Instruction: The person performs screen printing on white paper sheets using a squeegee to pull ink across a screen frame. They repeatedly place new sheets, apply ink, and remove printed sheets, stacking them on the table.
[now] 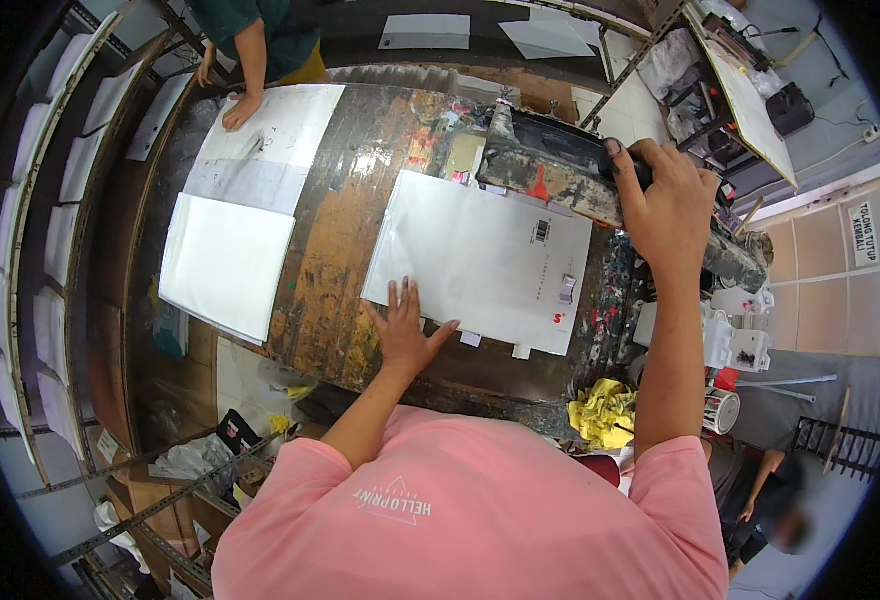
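Note:
A white printed sheet point(480, 255) lies flat on a paint-stained wooden table point(345, 240). My left hand point(403, 332) rests open and flat on the sheet's near left corner, fingers spread. My right hand point(665, 205) is closed around the dark handle of a long, paint-crusted squeegee point(550, 180) that lies along the sheet's far right edge. Small printed marks sit near the right side of the sheet.
A stack of white sheets point(225, 262) lies at the table's left, with more sheets point(270, 140) beyond it under another person's hand point(240, 108). Drying racks point(60, 230) line the left. A yellow rag point(605, 412) and a can point(722, 410) sit at the right.

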The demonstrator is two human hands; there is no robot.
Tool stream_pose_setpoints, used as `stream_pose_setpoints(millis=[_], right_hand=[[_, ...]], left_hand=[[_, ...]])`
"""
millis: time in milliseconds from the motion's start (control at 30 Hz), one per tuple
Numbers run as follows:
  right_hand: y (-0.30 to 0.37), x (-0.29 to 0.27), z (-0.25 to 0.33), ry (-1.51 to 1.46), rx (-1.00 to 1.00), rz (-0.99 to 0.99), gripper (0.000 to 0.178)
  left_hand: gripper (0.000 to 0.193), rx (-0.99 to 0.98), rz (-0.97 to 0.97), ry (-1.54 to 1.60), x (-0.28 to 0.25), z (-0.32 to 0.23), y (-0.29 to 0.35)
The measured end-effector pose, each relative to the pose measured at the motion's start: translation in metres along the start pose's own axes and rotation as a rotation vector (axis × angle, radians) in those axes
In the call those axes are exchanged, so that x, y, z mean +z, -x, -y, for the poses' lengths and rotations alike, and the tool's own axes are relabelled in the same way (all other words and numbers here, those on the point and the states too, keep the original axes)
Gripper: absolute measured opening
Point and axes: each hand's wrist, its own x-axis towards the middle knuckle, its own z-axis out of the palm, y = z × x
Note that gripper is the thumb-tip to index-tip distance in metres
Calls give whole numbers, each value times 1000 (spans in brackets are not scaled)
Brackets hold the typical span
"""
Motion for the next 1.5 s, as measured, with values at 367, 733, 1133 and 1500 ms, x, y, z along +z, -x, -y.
stream_pose_setpoints(millis=[367, 733, 1133, 1500], right_hand=[[27, 12, 5, -45, -62, -116, 55], [28, 20, -4, -64, -95, -148, 58], [22, 14, 0, -59, -43, -86, 59], [37, 19, 0, -52, -75, -144, 57]], left_hand=[[63, -63, -529, 208, -67, 59, -54], [91, 689, 211, 32, 26, -44, -10], [104, 645, 199, 67, 81, -40, 10], [108, 608, 269, -95, 85, -50, 12]])
